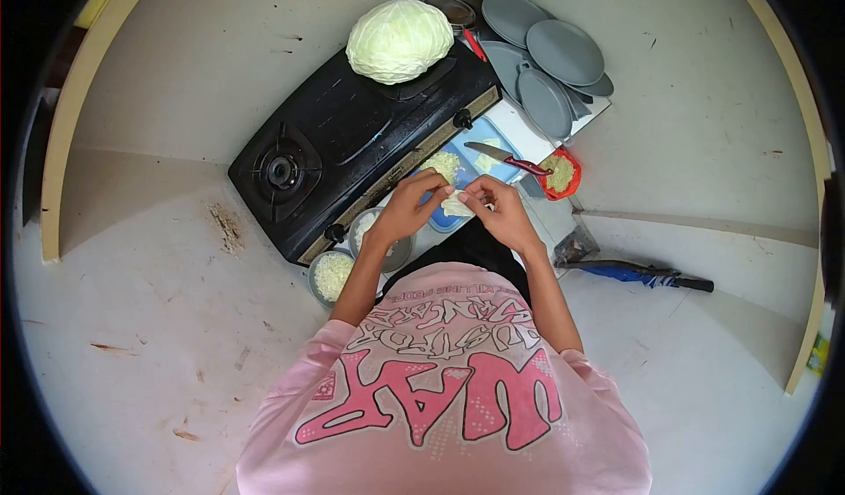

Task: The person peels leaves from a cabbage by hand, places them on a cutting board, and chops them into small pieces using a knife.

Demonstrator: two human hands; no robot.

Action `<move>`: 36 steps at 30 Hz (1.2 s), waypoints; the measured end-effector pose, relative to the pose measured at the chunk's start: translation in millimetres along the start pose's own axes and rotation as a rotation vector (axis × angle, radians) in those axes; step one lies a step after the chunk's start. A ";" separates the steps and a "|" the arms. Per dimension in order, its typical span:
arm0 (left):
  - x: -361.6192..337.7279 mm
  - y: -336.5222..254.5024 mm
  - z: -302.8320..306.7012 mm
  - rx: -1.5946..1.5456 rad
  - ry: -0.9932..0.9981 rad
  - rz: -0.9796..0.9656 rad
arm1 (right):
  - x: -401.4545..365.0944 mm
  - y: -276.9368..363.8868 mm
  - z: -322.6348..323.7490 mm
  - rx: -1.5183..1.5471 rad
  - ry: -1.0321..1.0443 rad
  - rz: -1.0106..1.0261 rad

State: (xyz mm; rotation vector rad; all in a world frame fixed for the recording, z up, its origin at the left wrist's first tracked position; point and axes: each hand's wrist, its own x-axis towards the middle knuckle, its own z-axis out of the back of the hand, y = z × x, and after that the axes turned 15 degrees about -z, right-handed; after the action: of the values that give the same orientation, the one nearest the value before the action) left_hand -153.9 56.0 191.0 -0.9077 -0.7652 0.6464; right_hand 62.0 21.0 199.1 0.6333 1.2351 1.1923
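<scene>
Between my two hands is a pale piece of cabbage leaf (454, 205), held just above the near edge of a blue tray (503, 134). My left hand (412, 205) pinches its left side, and the fingers of my right hand (500, 206) close on the right side. Shredded cabbage (443, 164) lies on the tray behind my hands. Resting across the tray's right part is a knife (489, 151) with a dark red handle, its blade pointing left over more pale cabbage. Two bowls of chopped cabbage, a front one (333, 278) and another (400, 253) partly behind my left forearm, stand at the left.
A black two-burner stove (348, 134) lies beyond the tray, with a large cabbage (400, 42) on its far burner. Grey plates (563, 52) are stacked at the back right. A red container (575, 184) holds greenish bits. A blue folded umbrella (620, 272) lies to the right.
</scene>
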 end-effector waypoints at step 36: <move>-9.8 7.1 -20.4 -0.197 -0.316 0.184 | 1.1 -4.3 -24.5 0.331 -0.011 -0.086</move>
State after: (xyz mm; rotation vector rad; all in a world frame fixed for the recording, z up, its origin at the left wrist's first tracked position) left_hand -144.3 42.8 173.8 -1.0787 -1.0496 0.9017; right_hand 40.4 15.3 188.1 0.8190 1.4501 0.9186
